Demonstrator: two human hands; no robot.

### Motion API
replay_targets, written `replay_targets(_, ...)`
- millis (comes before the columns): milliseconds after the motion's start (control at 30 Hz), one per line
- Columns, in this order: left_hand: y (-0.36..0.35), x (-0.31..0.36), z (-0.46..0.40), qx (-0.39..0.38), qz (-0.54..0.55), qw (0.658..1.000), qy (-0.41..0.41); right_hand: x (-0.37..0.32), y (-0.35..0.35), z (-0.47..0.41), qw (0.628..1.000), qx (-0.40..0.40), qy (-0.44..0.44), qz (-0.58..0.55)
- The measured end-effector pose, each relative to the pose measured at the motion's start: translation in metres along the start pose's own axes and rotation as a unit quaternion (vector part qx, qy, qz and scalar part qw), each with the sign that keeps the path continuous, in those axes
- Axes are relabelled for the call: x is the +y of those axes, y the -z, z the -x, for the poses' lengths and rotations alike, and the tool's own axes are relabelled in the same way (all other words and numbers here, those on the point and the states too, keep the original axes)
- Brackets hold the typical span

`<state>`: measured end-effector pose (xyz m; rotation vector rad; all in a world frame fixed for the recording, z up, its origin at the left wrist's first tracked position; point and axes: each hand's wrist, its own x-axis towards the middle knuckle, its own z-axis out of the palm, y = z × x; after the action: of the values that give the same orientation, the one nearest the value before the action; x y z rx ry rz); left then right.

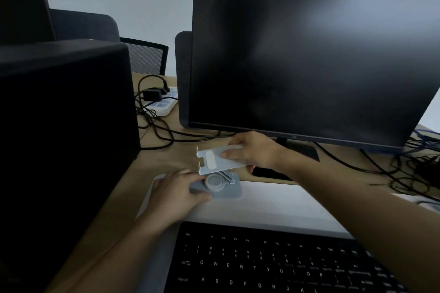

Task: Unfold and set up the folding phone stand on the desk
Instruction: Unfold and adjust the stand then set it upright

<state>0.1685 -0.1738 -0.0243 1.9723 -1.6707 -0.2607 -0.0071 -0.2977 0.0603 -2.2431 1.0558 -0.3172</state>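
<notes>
- Nearest the camera, a black keyboard (283, 261) with white letters lies along the bottom edge, resting on a pale desk mat (273, 204) that covers part of the wooden desk (164, 157).
- Both bare forearms reach forward over the mat, one on either side of the keyboard.
- The left hand (176, 191) is closed on the left edge of the grey base (226, 191) of the folding phone stand (219, 173), thumb in front and fingers along the far side, pressing it onto the far left corner of the mat.
- A round hinge disc (214, 182) sits on top of the base, and a short arm rises from it to the upper plate.
- The right hand (252, 150) grips the right end of the stand's white holder plate (214, 159), thumb on top and fingers curled beneath; the plate is raised clear of the base, tilted, with its lipped end pointing left.
- Just right of the stand, a dark flat object, perhaps a phone (269, 172), lies on the desk partly under the right wrist.
- A large black box-like unit (64, 121) fills the left side.
- Beyond the hands stands a dark, switched-off monitor (309, 59).
- Further back left, black cables (154, 121) tangle around a white power strip (164, 104), with an office chair (145, 54) behind the desk.
</notes>
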Motion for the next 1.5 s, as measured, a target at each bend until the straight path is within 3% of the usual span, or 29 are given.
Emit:
replay_targets(133,0.002,0.003,0.0,-0.018,-0.02,1.0,0.0,-0.001,-0.009,-0.002,0.998,0.049,-0.038,-0.001)
replay_targets(500,-0.004,-0.001,-0.002,-0.025,-0.024,0.999,-0.002,-0.011,-0.018,0.006,0.99,0.072,-0.114,-0.043)
replay_targets(600,-0.006,-0.003,-0.001,-0.025,-0.033,0.999,-0.006,-0.007,-0.016,0.017,0.984,0.061,-0.1,-0.133)
replay_targets(700,-0.006,-0.006,0.0,-0.023,-0.045,0.999,-0.016,-0.004,-0.015,0.029,0.951,0.041,-0.118,-0.283)
replay_targets(833,-0.002,-0.007,-0.002,-0.028,-0.05,0.997,-0.044,-0.006,-0.013,0.032,0.933,0.019,-0.134,-0.333)
replay_targets(1067,-0.003,-0.004,-0.005,-0.042,0.007,0.997,-0.06,0.001,-0.006,0.021,0.94,-0.025,-0.121,-0.317)
replay_targets(1200,-0.004,-0.009,-0.01,-0.072,0.041,0.995,-0.049,0.006,0.008,0.006,0.963,-0.08,-0.104,-0.233)
replay_targets(1400,0.002,-0.014,-0.019,-0.112,0.026,0.991,-0.063,-0.002,0.031,-0.021,0.969,-0.197,-0.069,-0.13)
replay_targets(1500,0.005,-0.019,-0.02,-0.106,0.031,0.992,-0.058,-0.005,0.033,-0.027,0.969,-0.213,-0.06,-0.107)
